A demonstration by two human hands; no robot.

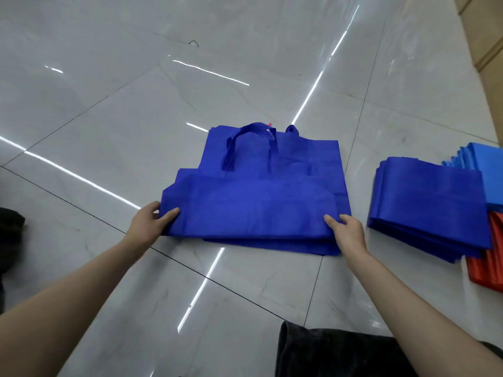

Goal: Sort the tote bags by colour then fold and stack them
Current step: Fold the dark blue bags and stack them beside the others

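A dark blue tote bag (253, 208), folded over on itself, lies on top of other flat dark blue bags (304, 159) on the tiled floor, their handles pointing away from me. My left hand (151, 223) pinches the folded bag's left end, thumb on top. Its right end is pinched by my right hand (347, 231) in the same way. To the right sits a stack of folded dark blue bags (430, 205), with light blue folded bags (487, 164) behind it and red folded bags (490, 262) partly under it.
The glossy grey floor tiles (109, 131) stretch out to the left and beyond the bags. My dark trouser leg (332, 355) is at the bottom edge. A black object (11, 221) lies at the left edge. A wooden edge (487, 36) runs along the upper right.
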